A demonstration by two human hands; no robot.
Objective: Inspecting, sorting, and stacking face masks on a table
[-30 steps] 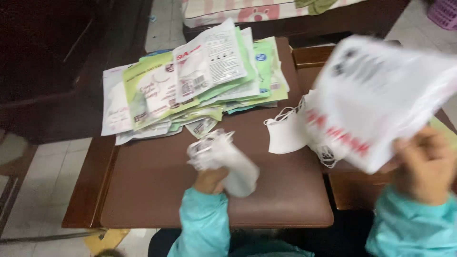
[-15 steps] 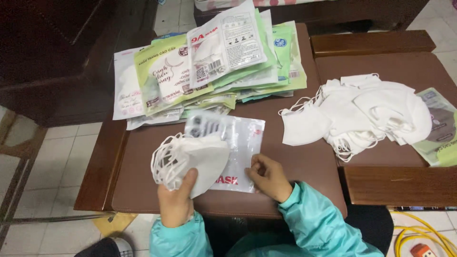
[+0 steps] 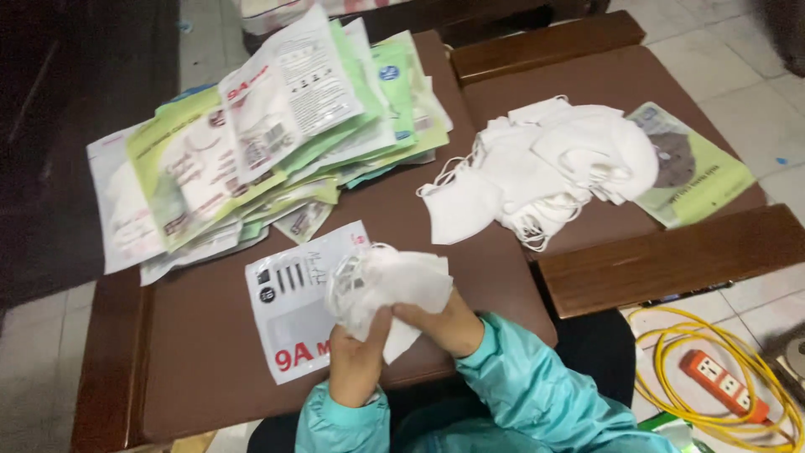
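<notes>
While the white pouch (image 3: 293, 310) lies flat, left hand (image 3: 359, 365) and right hand (image 3: 444, 323) grip masks (image 3: 386, 285).

I see two dark brown wooden tables (image 3: 210, 335) pushed side by side, raised edges on both. Pale tiled floor (image 3: 729, 50) around them, dim on the left. Yellow cable (image 3: 671, 369) coiled on the tiles lower right, with an orange power strip (image 3: 723, 384).

The white mask (image 3: 387, 289) is motion-blurred, its straps indistinct, it covers part of the flat white packet (image 3: 289, 310), and the yellow cable (image 3: 671, 369) runs off the bottom edge.
</notes>
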